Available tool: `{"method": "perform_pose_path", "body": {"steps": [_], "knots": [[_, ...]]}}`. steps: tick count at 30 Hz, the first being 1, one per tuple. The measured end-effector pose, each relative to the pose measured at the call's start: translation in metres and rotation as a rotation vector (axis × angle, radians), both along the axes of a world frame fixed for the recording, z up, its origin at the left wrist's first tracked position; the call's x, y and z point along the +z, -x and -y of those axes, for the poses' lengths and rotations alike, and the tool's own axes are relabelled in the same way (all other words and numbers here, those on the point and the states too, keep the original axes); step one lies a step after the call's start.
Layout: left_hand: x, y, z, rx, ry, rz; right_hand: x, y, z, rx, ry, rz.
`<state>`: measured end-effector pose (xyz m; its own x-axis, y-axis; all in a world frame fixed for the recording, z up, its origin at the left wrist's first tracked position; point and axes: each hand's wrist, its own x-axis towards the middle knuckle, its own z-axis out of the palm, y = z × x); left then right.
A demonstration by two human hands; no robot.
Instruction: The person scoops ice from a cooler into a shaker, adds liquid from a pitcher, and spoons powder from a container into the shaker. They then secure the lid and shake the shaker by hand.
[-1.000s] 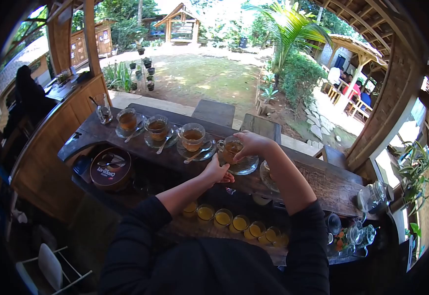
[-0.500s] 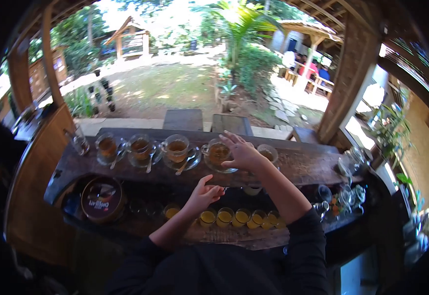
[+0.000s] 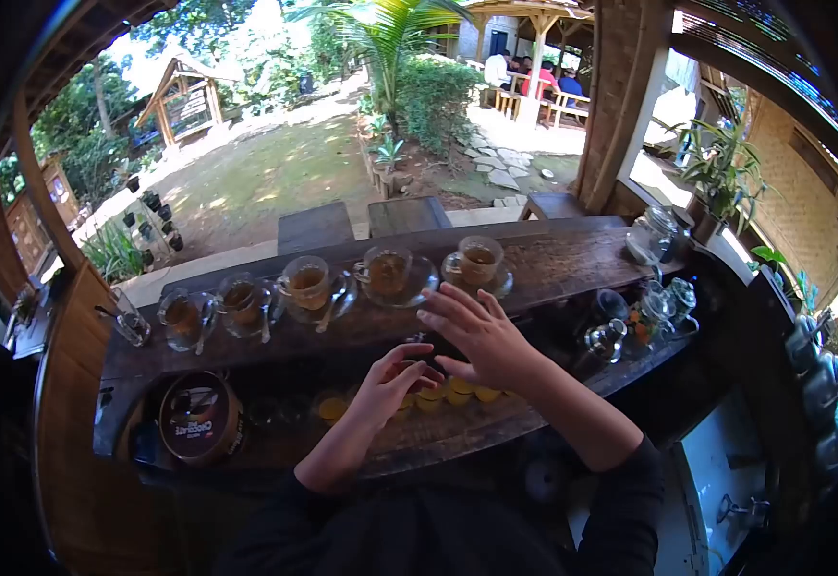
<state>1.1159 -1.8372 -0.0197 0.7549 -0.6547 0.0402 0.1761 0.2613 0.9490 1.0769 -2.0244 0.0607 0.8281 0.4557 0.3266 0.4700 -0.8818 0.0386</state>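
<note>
My right hand [image 3: 481, 338] is open, fingers spread, in front of the fourth and fifth cups and above the lower shelf. My left hand [image 3: 392, 386] is beside it, fingers loosely curved and apart, with nothing visible in it. Beyond them, several glass cups of brown drink stand on glass saucers along the raised counter. The fourth cup [image 3: 386, 273] and the rightmost cup [image 3: 477, 259] are nearest my hands. The left three saucers carry spoons, one a wooden-looking spoon [image 3: 325, 315]. Below my hands, small glasses of yellow drink [image 3: 428, 396] line the lower shelf, partly hidden.
A round chocolate tub [image 3: 198, 415] sits at the lower left. A glass with utensils [image 3: 133, 328] stands at the counter's left end. At the right are a lidded glass jar [image 3: 651, 235], a metal pitcher [image 3: 605, 340] and more glassware. Wooden stools [image 3: 315, 228] stand beyond the counter; people sit farther off.
My right hand has drawn back from over the fourth cup, closer to my left hand. My left hand's fingers have uncurled somewhat. The view has turned to the right.
</note>
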Motion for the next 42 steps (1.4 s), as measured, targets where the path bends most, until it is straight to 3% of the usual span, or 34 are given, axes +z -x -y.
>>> {"method": "perform_pose_path", "body": {"steps": [6,13,19,27,30,33,36,39,42], "knots": [[-0.028,0.068,0.054,-0.123,0.031,0.040,-0.003,0.132,0.072,0.076,0.063,-0.062],[-0.068,0.162,0.155,-0.096,-0.021,-0.221,-0.006,0.293,0.199,-0.178,-0.044,-0.111],[-0.042,0.199,0.243,-0.318,-0.121,-0.117,0.002,0.350,0.288,-0.340,-0.135,-0.063],[-0.077,0.175,0.332,-0.415,-0.183,-0.058,0.008,0.332,0.375,-0.483,-0.157,0.119],[-0.114,0.155,0.370,-0.405,-0.224,0.147,0.020,0.307,0.413,-0.517,-0.095,0.174],[-0.143,0.142,0.404,-0.247,-0.289,0.434,0.048,0.272,0.452,-0.564,-0.004,0.268],[-0.138,0.135,0.427,-0.056,-0.345,0.784,0.065,0.227,0.507,-0.632,0.007,0.448],[-0.162,0.123,0.439,-0.018,-0.437,1.121,0.069,0.178,0.573,-0.810,-0.204,0.403],[-0.183,0.117,0.445,-0.015,-0.592,1.301,0.061,0.125,0.656,-0.997,-0.228,0.292]]}}
